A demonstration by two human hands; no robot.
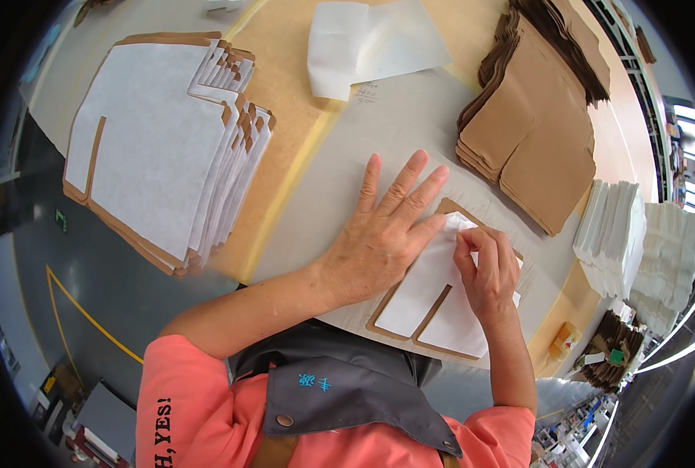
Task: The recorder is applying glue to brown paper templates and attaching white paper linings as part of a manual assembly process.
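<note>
In front of me lies a brown cardboard piece (pixel 392 333) with a narrow slot at its near edge. A white sheet (pixel 411 292) covers most of it, leaving a brown border showing. My left hand (pixel 382 242) is spread flat, fingers stretched out over the grey tabletop, its thumb against the sheet's crumpled far edge. Thumb and fingers of my right hand (pixel 488 269) are pinched at that far edge, on the white sheet. Part of the sheet and cardboard is hidden beneath both hands.
At left stands a fanned stack of white-covered cardboard pieces (pixel 148 140). Plain brown cardboard pieces (pixel 546 132) are piled at far right, near stacks of folded white sheets (pixel 609 234). A loose translucent sheet (pixel 371 47) lies at the far side of the table (pixel 316 203).
</note>
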